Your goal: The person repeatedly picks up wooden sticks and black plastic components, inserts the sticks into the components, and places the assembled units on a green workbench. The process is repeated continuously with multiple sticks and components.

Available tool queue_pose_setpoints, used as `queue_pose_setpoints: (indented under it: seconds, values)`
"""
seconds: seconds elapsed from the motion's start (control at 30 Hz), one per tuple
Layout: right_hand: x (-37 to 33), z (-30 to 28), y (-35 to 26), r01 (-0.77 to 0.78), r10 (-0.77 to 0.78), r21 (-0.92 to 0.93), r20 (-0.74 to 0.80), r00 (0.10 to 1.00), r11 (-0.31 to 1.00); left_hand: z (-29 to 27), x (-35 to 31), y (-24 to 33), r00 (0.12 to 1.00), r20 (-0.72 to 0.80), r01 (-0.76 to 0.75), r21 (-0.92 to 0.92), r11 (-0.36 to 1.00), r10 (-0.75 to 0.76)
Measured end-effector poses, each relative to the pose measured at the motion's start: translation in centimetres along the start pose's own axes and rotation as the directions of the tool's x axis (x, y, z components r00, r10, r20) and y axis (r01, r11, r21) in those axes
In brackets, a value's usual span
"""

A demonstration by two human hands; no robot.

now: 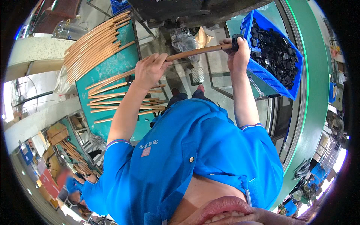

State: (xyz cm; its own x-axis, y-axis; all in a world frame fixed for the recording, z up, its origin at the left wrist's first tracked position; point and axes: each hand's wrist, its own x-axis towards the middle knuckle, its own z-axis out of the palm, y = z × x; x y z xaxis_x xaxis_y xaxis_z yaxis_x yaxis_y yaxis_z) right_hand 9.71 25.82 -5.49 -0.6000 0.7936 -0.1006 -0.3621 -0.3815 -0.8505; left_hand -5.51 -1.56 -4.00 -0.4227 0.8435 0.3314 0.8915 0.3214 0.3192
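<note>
A long brown rod (pixel 198 52) with a small hole near its right end stretches across in front of me, above the floor gap between the tables. My left hand (pixel 150 71) is closed around its left part. At the far right end, my right hand (pixel 239 55) grips a black fitting (pixel 236 42) that sits against or over the rod's tip; I cannot tell which. Several similar rods (pixel 98 44) lie side by side on the green table (pixel 107 77) to my left. More rods (pixel 112 102) lie loosely nearer to me, some with small black pieces by them.
A blue bin (pixel 268 79) full of black parts (pixel 275 56) stands at the right, with a wrench (pixel 257 87) beside it. Ahead are a dark machine edge (pixel 195 13) and a clear plastic bag (pixel 183 40). Another person (pixel 73 185) is at the lower left.
</note>
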Motion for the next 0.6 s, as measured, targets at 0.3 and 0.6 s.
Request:
queue_pose_setpoints:
  seconds: [0.3,0.6]
  values:
    - [-0.8,0.2,0.4,0.234,-0.196,-0.163,0.22,0.956,0.958,-1.2,0.9,-2.2,0.957,0.288,0.16,-0.427,0.89,-0.034]
    - [0.0,0.5,-0.6,0.143,-0.152,0.054,0.246,0.957,0.988,-1.8,0.7,2.1,0.806,0.568,0.477,-0.454,0.753,-0.169]
